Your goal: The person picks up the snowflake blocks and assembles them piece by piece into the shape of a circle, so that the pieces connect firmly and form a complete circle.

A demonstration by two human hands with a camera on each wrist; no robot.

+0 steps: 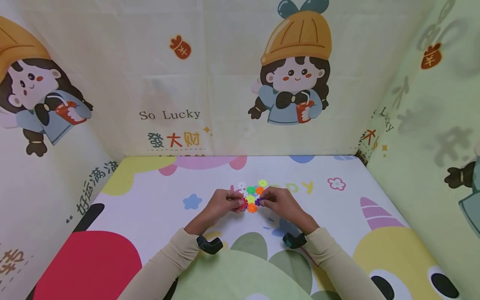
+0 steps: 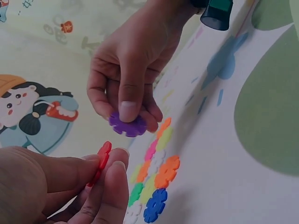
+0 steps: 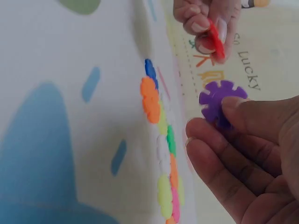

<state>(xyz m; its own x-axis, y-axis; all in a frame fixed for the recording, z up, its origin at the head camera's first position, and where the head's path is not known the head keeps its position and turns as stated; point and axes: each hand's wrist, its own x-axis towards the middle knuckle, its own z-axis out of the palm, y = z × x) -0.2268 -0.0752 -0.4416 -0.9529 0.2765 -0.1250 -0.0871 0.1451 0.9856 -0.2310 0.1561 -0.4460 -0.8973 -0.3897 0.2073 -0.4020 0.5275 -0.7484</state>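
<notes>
My left hand (image 1: pixel 222 202) pinches a red snowflake disc (image 2: pixel 99 164) between thumb and fingers, its thin edge showing in the left wrist view. In my right hand (image 1: pixel 282 203), thumb and fingertips hold a purple snowflake disc (image 3: pixel 211 99) with notches round its rim. The two discs are apart, facing each other above the table. Several more snowflake discs lie in a cluster on the table below the hands, among them an orange disc (image 2: pixel 167 171), a blue disc (image 2: pixel 155 205) and a green disc (image 1: pixel 250 190).
A white tabletop (image 1: pixel 165 216) printed with colourful cartoon shapes lies under the hands. Cloth walls with printed figures and writing stand behind the table (image 1: pixel 225 91) and along both sides. A black band (image 2: pixel 217 16) is worn on the right wrist.
</notes>
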